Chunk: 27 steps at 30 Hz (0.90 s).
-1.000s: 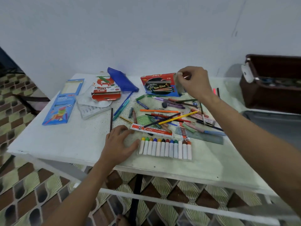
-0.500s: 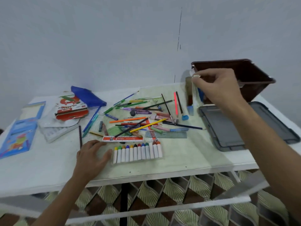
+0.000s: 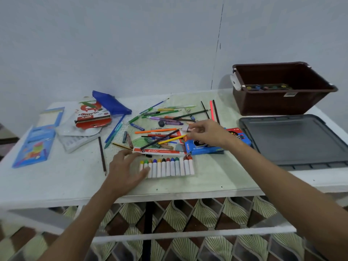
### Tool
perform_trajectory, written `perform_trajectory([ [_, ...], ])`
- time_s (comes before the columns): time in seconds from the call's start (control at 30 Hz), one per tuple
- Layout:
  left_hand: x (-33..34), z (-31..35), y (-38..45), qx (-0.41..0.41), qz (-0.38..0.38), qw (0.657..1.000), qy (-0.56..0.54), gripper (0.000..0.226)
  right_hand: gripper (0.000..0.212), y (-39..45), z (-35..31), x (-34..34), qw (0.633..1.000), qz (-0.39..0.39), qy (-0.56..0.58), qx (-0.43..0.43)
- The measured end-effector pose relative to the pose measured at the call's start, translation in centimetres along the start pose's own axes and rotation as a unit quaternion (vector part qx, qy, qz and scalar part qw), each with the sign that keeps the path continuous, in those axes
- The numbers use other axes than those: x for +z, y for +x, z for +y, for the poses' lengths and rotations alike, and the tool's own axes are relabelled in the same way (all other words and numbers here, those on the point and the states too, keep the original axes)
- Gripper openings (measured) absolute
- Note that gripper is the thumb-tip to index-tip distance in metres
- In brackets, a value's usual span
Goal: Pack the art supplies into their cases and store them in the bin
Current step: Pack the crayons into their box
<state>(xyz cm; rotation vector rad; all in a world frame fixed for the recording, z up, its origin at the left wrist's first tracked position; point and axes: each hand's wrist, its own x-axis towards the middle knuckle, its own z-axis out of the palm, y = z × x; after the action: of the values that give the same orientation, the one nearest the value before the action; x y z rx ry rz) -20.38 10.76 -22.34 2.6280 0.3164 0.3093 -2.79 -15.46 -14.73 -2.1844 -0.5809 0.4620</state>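
Loose pencils, pens and brushes (image 3: 163, 127) lie in a pile at the middle of the white table (image 3: 56, 178). In front of the pile sits a clear tray of oil pastels (image 3: 169, 167) with its red-and-white sleeve (image 3: 160, 151) behind it. My left hand (image 3: 128, 166) rests flat beside the tray, thumb touching the leftmost pastels. My right hand (image 3: 205, 132) hovers over a blue colour-pencil box (image 3: 205, 147) and pinches a small pink eraser (image 3: 185, 128) at the pile's right edge. The brown bin (image 3: 282, 102) stands at the back right with a paint palette (image 3: 267, 87) inside.
The bin's grey lid (image 3: 293, 140) lies flat in front of the bin. On the left are a blue pouch (image 3: 111, 103), a red oil-pastel box (image 3: 92, 117), a white ribbed tray (image 3: 75, 142) and a blue carton (image 3: 35, 142). One dark pencil (image 3: 102, 155) lies alone.
My right hand has come down from beside the bin to the pile, and the blue colour-pencil box now lies flat on the table. My left hand has slid right against the pastel tray.
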Motion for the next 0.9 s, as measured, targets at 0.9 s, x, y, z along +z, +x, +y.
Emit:
perform_trajectory([
  [0.9,0.3,6.3,2.7,0.082,-0.243,0.960,0.114,0.087,0.103,-3.1,4.1,-3.2,0.983,-0.052,-0.152,-0.090],
])
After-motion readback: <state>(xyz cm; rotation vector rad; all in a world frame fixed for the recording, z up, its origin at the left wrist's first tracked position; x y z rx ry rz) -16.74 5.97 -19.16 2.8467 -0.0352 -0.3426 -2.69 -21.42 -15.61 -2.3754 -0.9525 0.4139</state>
